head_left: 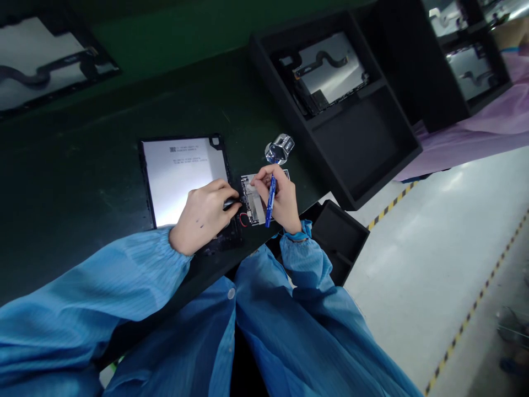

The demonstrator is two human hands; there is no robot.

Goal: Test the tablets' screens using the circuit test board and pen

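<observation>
Dark green workbench [82,165] fills the left and centre of the view. On its right side sits a big black foam tray [363,149]: upper compartment holds a tablet assembly with a silver panel, lower one is bare.

In front of you is an open tablet shell [177,176], lying flat with its silver panel and printed label facing up.

Your left hand [202,215] rests on the shell's lower right corner. Fingers are curled, tips at the seam between shell and board, and I can't tell whether they grip anything.

Your right hand [281,201] is closed around a blue pen-shaped tool [270,201], tip end pointing down toward you. Thumb and forefinger pinch down on the circuit board [252,207].

The board lies just right of the shell, touching its edge, between your two hands. A short red wire [243,220] loops at its near corner.

A shiny cylindrical piece [280,149] stands just beyond the board, near your right fingertips. I can't make out what it is.
</observation>
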